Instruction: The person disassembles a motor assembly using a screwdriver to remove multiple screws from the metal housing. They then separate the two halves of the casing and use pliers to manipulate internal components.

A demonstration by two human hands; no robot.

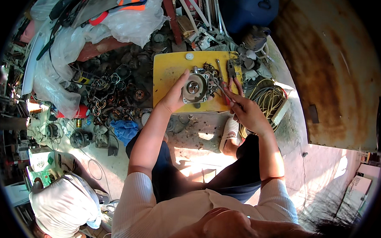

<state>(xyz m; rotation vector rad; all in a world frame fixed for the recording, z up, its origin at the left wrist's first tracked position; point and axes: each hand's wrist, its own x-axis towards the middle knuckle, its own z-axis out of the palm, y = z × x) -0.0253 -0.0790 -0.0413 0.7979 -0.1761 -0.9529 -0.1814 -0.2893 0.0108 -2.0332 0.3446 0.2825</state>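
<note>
My left hand [176, 93] grips the left side of a square metal motor housing [194, 88], its round hollow facing up and a round hub in the middle. The housing is over a yellow board [167, 68] in front of me. My right hand [246, 111] closes round a slim metal tool, whose tip points at the housing's right side; its exact kind is unclear. Beyond that hand, pliers [231, 69] with red handles lie on the board beside a thin metal rod [219, 68]. A small white round cap [189, 56] sits near the far edge.
Copper-wound motor parts [112, 85] are heaped to the left. Coiled yellow cable [264, 98] lies right of the board. A rusty metal sheet [334, 73] stands at the right, a blue container [248, 12] at the back. Another person [66, 202] is at the lower left.
</note>
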